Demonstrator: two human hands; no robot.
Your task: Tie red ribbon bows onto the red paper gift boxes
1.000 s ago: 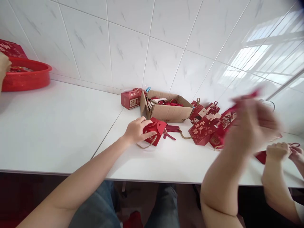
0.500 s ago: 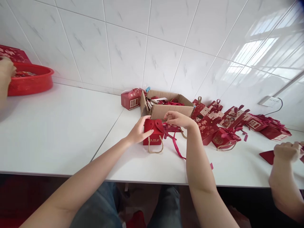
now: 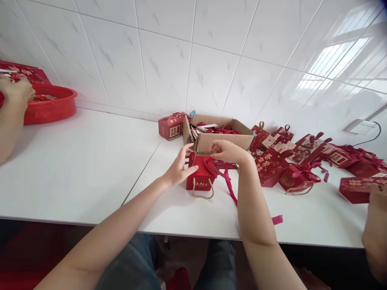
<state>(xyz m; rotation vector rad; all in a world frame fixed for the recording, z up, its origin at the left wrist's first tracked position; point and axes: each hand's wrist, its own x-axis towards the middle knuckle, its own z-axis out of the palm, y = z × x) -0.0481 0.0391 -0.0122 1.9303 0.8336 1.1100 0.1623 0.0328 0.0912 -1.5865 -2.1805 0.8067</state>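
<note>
A small red gift box [image 3: 200, 177] with gold lettering and a twisted rope handle [image 3: 203, 197] stands upright in front of me. Its two rounded top flaps lean apart. My left hand [image 3: 180, 166] is around the box's left side, thumb on the front and fingers behind the left flap. At the right flap [image 3: 209, 164], my right hand [image 3: 222, 152] has its fingertips pinched on what looks like the end of a dark red ribbon; the grip is partly hidden. More ribbon [image 3: 229, 185] trails on the table beside my right forearm.
Behind the box stands an open cardboard carton [image 3: 223, 143] of red pieces. Finished-looking red boxes [image 3: 272, 165] crowd the right; another red box [image 3: 171, 127] sits left of the carton. Co-workers' hands show at a red basin [image 3: 51, 110] and at a box [image 3: 356, 189] far right.
The box's flaps have spread further apart, with my right hand still pinched by the right one. The co-worker's hand on the left has moved further into view; the right co-worker's box shows more.
</note>
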